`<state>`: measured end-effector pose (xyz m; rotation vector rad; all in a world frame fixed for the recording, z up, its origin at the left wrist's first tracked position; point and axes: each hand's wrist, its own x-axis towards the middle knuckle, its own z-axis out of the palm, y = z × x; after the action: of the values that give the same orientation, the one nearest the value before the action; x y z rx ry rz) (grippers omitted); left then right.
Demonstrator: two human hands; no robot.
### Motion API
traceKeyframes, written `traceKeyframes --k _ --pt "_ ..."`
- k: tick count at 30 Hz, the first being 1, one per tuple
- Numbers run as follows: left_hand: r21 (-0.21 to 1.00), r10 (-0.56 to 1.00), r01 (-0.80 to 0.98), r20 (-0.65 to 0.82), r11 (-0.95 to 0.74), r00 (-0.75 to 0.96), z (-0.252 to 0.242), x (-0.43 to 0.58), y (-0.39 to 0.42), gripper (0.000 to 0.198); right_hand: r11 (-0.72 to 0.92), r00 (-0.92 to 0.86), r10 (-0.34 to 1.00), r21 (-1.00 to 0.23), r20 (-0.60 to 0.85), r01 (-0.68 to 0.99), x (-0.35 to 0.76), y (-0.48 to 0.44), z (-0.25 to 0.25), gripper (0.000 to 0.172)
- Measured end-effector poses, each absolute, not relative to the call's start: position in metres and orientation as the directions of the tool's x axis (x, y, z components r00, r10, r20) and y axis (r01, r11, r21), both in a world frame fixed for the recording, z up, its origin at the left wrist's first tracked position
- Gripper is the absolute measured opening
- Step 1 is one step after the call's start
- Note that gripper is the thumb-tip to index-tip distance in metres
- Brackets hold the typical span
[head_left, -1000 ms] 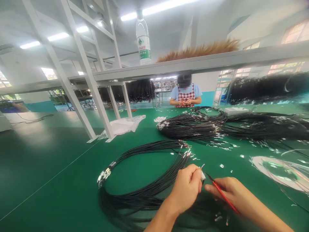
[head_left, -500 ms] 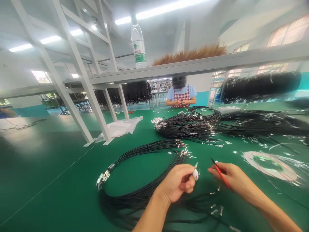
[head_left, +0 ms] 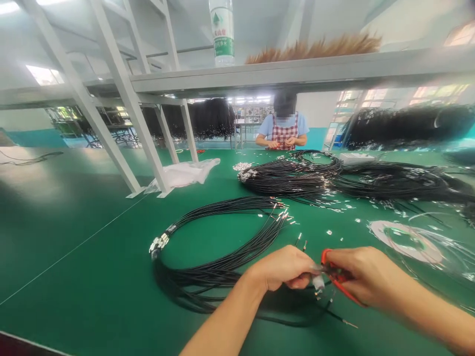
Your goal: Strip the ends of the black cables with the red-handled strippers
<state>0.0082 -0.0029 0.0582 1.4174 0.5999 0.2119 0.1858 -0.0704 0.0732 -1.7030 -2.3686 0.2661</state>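
Note:
My left hand [head_left: 284, 267] is closed in a pinch on a small white-tipped piece with black cord ends [head_left: 318, 284] at its fingertips. My right hand [head_left: 358, 274] is wrapped round a red-handled tool [head_left: 336, 279], its tip meeting the piece held by the left hand. Both hands hover just above the green table [head_left: 92, 237]. A coiled bundle of black cords with metal ends [head_left: 218, 252] lies right beside and under my left wrist.
A bigger heap of black cords [head_left: 297, 180] and scattered small metal parts lie farther back. A clear plastic bag [head_left: 183, 174] rests by the white frame legs [head_left: 137, 123]. A person in a checked apron [head_left: 284, 133] works across the table. A water bottle [head_left: 221, 29] stands on the shelf.
My hands, apart half a second ago, have come together, and the red tool's tip now touches the piece in the left fingers. The view has tilted down slightly.

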Motion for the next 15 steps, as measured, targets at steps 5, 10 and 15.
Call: traceKeyframes --k 5,10,15 --pt "0.925 0.432 0.38 -0.342 -0.002 0.835 0.062 0.007 -0.01 0.024 0.394 -0.396 0.917 -0.042 -0.05 0.918 0.172 -0.082 0.077 0.017" --pt "0.928 0.314 0.372 -0.349 -0.013 0.883 0.058 0.005 -0.009 0.016 0.249 -0.338 0.924 -0.391 -0.179 0.886 0.171 -0.085 0.082 0.023" --pt "0.944 0.244 0.326 -0.33 0.056 0.912 0.052 0.004 -0.006 0.008 -0.184 -0.351 0.793 -0.746 -0.497 0.64 0.171 -0.082 0.093 0.012"
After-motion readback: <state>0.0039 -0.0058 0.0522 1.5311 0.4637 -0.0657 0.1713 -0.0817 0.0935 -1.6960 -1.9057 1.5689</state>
